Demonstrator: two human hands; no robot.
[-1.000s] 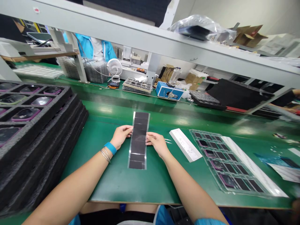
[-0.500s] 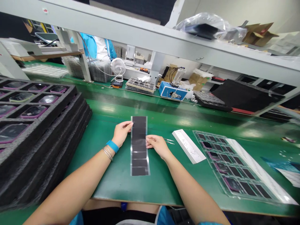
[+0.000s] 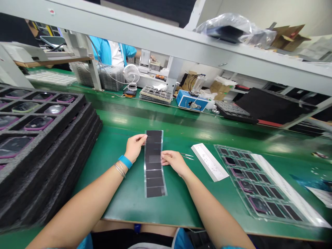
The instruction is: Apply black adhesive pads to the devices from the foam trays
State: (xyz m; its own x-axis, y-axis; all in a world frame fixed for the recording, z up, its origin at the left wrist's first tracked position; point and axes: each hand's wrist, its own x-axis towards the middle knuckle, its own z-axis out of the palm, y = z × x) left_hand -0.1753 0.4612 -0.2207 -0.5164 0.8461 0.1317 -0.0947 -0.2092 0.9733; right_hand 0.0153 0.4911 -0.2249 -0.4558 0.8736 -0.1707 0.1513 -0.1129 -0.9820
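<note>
Now clear-backed strip of black film pads (image 3: 154,164) sits straighter than before; left hand (image 3: 134,148), right hand (image 3: 173,161) lie flat at its edges, not pinching.

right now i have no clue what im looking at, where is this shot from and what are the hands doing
This is one view, from a camera worn on a person's head, looking down at their own bare hands. The hands hold a clear strip of black pads on a green bench: the left hand, with a blue wristband, at one long edge, the right hand at the other. Tweezers lie by the right hand. Further right are a white bar and a clear tray of dark pieces; to the left, stacked black foam trays.
</note>
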